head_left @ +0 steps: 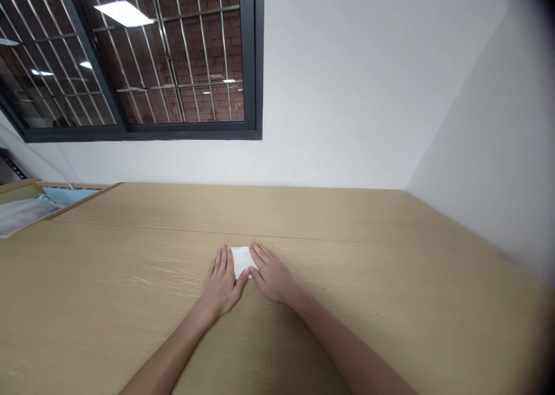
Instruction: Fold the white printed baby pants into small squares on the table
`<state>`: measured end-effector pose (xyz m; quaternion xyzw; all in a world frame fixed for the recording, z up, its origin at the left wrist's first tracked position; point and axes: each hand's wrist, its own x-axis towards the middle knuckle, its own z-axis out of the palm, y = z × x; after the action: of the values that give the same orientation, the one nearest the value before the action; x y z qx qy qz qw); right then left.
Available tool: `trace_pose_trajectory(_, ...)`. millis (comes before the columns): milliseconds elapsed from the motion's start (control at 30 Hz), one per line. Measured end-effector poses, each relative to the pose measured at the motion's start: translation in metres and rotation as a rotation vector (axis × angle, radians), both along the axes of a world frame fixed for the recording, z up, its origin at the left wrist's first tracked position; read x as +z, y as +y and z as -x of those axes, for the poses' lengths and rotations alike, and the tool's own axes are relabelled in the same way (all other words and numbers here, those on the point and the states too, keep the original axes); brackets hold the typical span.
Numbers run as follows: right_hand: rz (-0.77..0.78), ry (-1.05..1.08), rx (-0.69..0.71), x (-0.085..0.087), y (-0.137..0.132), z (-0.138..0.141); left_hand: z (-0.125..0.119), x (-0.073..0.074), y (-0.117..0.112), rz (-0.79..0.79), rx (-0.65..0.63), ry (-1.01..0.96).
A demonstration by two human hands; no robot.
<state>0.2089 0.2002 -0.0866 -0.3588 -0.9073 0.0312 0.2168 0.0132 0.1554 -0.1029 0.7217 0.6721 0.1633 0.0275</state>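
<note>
Tabletop (390, 291) — white sheet (241, 261), long axis unclear

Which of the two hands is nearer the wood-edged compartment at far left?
The left hand, at the left edge of the white square; the right hand lies at the square's right edge, farther from the wood-edged compartment.

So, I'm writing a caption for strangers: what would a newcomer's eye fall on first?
Probably the small white sheet near the middle of the tan surface, framed by the left hand and right hand. Next, likely the dark-framed window at upper left, with metal bars and a bright reflection.
</note>
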Motion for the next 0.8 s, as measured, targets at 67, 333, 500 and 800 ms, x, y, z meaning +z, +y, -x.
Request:
trace_pose_trajectory(67,-0.026,0.033,-0.024,-0.002,0.000,-0.001,0.005,-0.002,0.001,-0.055,-0.005,-0.010)
trace_pose_trajectory(333,-0.063,0.080,-0.004,0.008,-0.012,-0.003,0.015,0.010,-0.002,-0.182,-0.325,-0.032)
trace_pose_trajectory(500,0.085,0.134,0.021,0.009,-0.008,-0.006,0.018,0.007,0.001,-0.106,-0.365,-0.052)
trace_pose_trajectory(800,0.129,0.286,-0.003,0.002,0.006,-0.008,0.013,0.014,0.009,-0.169,-0.313,-0.025)
